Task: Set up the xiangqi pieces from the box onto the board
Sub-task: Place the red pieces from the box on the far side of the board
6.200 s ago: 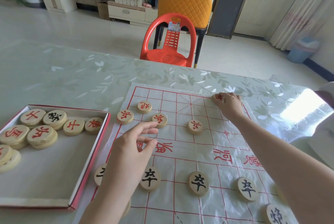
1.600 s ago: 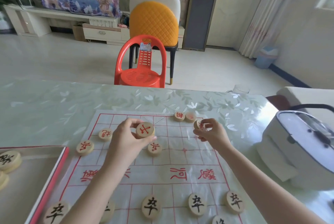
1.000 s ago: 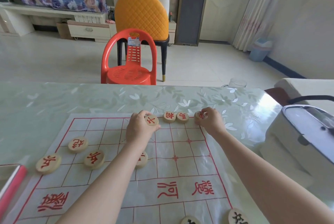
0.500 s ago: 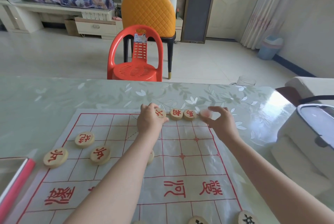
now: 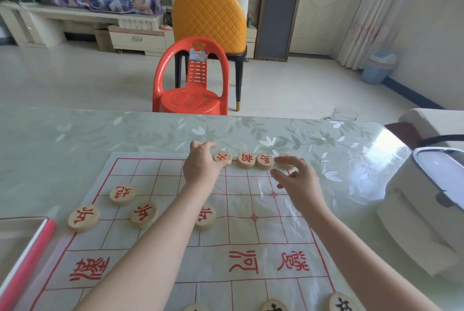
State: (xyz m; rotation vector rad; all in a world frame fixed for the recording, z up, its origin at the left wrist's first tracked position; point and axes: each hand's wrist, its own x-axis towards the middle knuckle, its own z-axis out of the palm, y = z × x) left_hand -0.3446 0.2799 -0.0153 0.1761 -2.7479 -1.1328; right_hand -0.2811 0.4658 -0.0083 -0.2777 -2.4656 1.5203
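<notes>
The xiangqi board point(image 5: 251, 235), a white sheet with red lines, lies on the table. On its far row, my left hand point(image 5: 202, 165) pinches a wooden red-lettered piece point(image 5: 222, 156) that lies flat on the board. Two more red pieces point(image 5: 246, 160) point(image 5: 265, 160) sit to its right. A fourth point(image 5: 285, 163) is partly hidden behind the spread fingers of my right hand point(image 5: 298, 182), which holds nothing. A red cannon point(image 5: 122, 194) and three red soldiers point(image 5: 83, 217) point(image 5: 143, 214) point(image 5: 206, 215) stand nearer. Black pieces point(image 5: 273, 307) show at the bottom edge. The box point(image 5: 27, 255) is at the lower left.
A white lidded appliance point(image 5: 426, 197) stands on the table just right of the board. A glass point(image 5: 344, 113) sits at the far table edge. A red plastic chair point(image 5: 193, 84) and an orange padded chair point(image 5: 211, 17) stand beyond the table.
My left hand carried its piece to the far row and set it down beside the others. My right hand let go of the corner piece and drew back, fingers spread.
</notes>
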